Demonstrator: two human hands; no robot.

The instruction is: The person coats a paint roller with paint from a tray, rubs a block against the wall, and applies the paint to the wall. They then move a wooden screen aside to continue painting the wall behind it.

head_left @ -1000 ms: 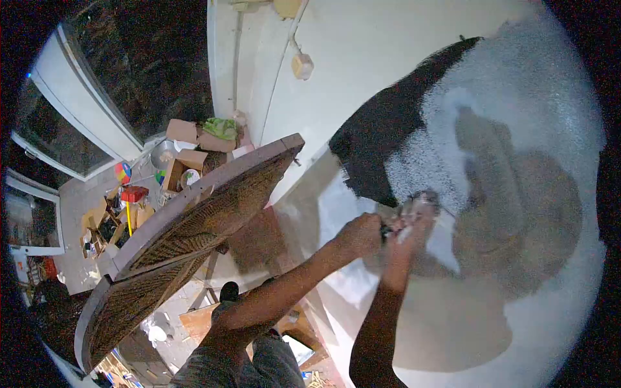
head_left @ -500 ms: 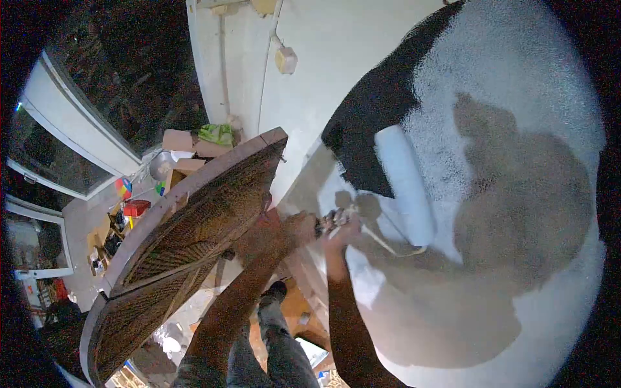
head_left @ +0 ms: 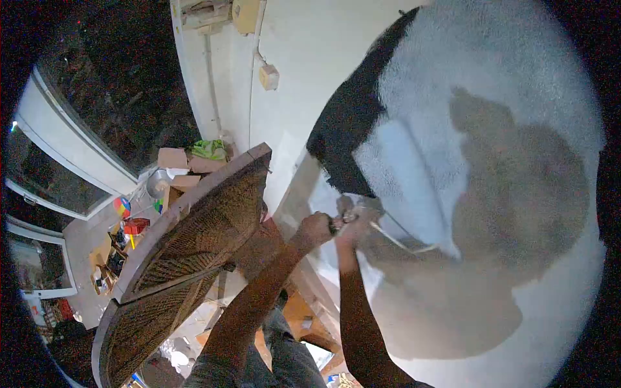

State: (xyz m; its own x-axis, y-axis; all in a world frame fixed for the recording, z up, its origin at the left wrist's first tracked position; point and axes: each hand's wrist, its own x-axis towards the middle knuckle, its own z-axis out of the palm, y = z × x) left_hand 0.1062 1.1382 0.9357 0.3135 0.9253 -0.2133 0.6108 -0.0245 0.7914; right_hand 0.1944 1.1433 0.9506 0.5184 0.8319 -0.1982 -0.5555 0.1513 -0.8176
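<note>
A paint roller with a pale, wide sleeve (head_left: pixel 417 184) lies against the wall, its bent wire frame (head_left: pixel 401 240) leading back to my hands. My right hand (head_left: pixel 361 216) is closed round the handle nearer the sleeve. Just to its left, my left hand (head_left: pixel 317 227) is also closed on the handle, which the fingers mostly hide. Left of the sleeve, a black patch (head_left: pixel 346 142) covers part of the wall. Whitish, mottled paint (head_left: pixel 440 71) borders the black along its right side.
A large curved brown panel with woven infill (head_left: pixel 194 233) stands close on my left. A yellowed box (head_left: pixel 269 76) is fixed to the wall. Cardboard boxes (head_left: pixel 173 158), a red container (head_left: pixel 136 226) and other clutter sit beyond the panel. Dark shadows (head_left: pixel 524 187) fall on the wall.
The roller and both hands have shifted right along the wall, with the sleeve farther from the black patch. Pale paint covers some of the black's right side. My view has turned slightly.
</note>
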